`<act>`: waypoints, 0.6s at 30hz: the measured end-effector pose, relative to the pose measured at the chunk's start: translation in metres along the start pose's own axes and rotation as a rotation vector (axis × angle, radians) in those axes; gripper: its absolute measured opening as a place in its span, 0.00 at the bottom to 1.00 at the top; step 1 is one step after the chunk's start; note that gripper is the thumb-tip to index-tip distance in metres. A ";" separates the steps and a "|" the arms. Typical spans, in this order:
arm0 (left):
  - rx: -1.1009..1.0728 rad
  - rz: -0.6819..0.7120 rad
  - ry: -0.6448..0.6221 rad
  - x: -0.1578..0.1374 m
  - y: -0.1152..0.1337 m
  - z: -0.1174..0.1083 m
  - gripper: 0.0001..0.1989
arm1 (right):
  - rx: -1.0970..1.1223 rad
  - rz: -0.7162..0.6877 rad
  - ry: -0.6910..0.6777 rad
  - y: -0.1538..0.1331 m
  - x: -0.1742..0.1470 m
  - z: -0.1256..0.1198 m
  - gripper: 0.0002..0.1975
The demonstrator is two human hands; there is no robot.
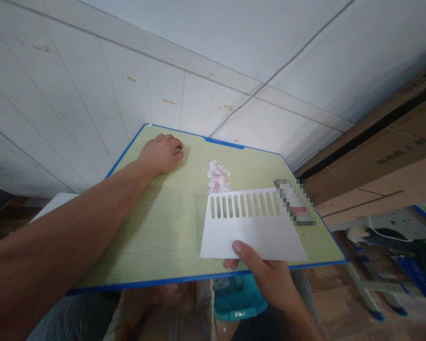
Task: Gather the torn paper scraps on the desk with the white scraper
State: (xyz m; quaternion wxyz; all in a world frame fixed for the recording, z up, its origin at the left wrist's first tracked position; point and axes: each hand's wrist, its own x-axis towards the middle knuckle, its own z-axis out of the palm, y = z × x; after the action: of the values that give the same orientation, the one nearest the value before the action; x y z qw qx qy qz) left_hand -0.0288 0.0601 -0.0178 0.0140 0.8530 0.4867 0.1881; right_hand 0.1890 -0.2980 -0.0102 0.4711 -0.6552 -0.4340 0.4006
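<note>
- Clearly, two bare hands are over the pale-green, blue-edged tabletop point(163, 213), each in a different pose.
- The right hand point(266, 277) pinches a white slotted sheet point(253, 237) by its near edge, the thumb flat on the upper face and other fingers tucked underneath.
- Its forearm enters from the lower right and angles up and to the left, the wrist below the tabletop's near edge.
- The sheet sits over the right-hand part of the tabletop, with a row of long slots along its far side; whether it lies fully flat or is partly raised, I cannot tell.
- The left arm stretches diagonally from the lower left over the tabletop's left side, ending well forward of the right hand.
- The left hand point(163, 152) has its back upward and fingers loosely curled, thumb near the index finger; I cannot tell whether anything is inside the curl.
- A small heap of pink and white scraps point(218, 179) lies between the left hand and the sheet, just beyond the slotted side.
- A pixelated object point(295, 202) is just beside the sheet's right side.
- Below the near edge, a turquoise bin point(244, 296) shows beside the right hand.
</note>
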 end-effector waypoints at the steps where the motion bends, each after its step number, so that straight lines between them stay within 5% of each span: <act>1: -0.010 -0.001 -0.001 0.000 -0.001 0.000 0.25 | -0.017 0.009 -0.011 0.002 -0.001 0.001 0.26; 10: 0.019 -0.044 -0.004 -0.009 0.007 -0.006 0.26 | 0.027 0.021 -0.184 0.022 0.008 -0.013 0.27; 18: 0.202 -0.157 -0.004 -0.029 0.038 -0.021 0.29 | 0.086 -0.168 -0.379 0.028 0.025 -0.007 0.24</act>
State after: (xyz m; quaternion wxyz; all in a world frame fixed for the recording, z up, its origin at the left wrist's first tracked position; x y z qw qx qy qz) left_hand -0.0174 0.0124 0.0004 -0.0563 0.8098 0.5683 0.1346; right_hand 0.2085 -0.2817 -0.0379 0.4405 -0.5088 -0.5504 0.4941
